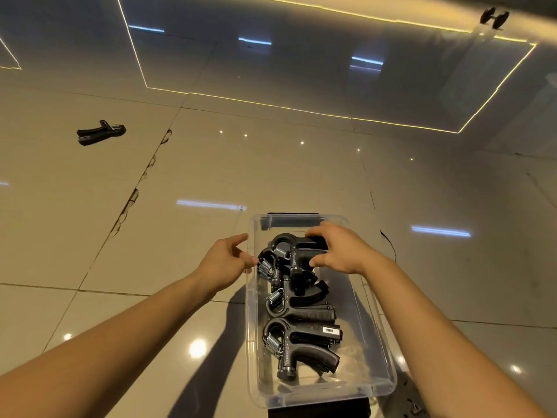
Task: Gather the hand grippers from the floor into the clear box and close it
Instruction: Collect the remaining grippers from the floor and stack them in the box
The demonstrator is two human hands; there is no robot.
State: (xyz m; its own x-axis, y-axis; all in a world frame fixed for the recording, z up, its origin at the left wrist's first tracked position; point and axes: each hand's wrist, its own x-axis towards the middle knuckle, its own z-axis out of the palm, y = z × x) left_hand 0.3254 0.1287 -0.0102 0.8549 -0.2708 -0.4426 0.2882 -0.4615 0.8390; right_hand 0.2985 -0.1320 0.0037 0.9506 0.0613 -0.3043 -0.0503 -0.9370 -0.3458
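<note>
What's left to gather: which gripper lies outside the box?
The lone gripper far left on the floor; the others all lie inside the box.

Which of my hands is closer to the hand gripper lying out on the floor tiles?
Left. Your left hand is beside the clear box, at its left wall, on the floor gripper side. Your right hand holds the top gripper inside the box, farther away.

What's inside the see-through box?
Black hand grippers with silver springs lie piled in the clear box. The right hand holds the farthest one. They overlap, so the exact count is hidden, and the hand covers part of the far end.
</note>
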